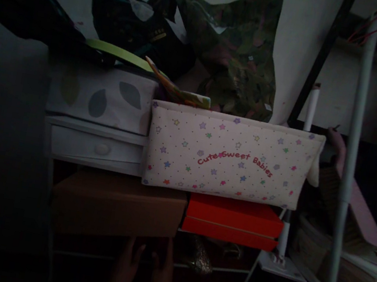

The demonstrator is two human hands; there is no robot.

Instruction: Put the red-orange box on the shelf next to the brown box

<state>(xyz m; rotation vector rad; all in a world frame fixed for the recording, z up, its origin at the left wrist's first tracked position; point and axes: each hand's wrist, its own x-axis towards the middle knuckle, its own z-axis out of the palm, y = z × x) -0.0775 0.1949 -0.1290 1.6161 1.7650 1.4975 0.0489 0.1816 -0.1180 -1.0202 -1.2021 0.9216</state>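
Observation:
Low in the middle, my left hand (pixel 126 266) and my right hand (pixel 162 275) reach side by side into the dark level of a rack, just below a brown box (pixel 117 211). Both thumbs are on the inner sides and bent, apart from the forefingers. Something dark lies at the fingers of both hands, too dim to name; the fingertips are partly lost in shadow. To the right of my right hand, a glittery shoe (pixel 202 257) rests on the same rack level. An orange-red box (pixel 232 221) sits above that shoe, beside the brown box.
A white fabric bin (pixel 231 168) with stars overhangs the orange-red box. Left of it are a small drawer (pixel 99 148) and a leaf-patterned box (pixel 101 96). Dark bags (pixel 138 30) and a camouflage bag (pixel 239 57) are piled above. A pole (pixel 351 165) and pink brush (pixel 363 206) stand right.

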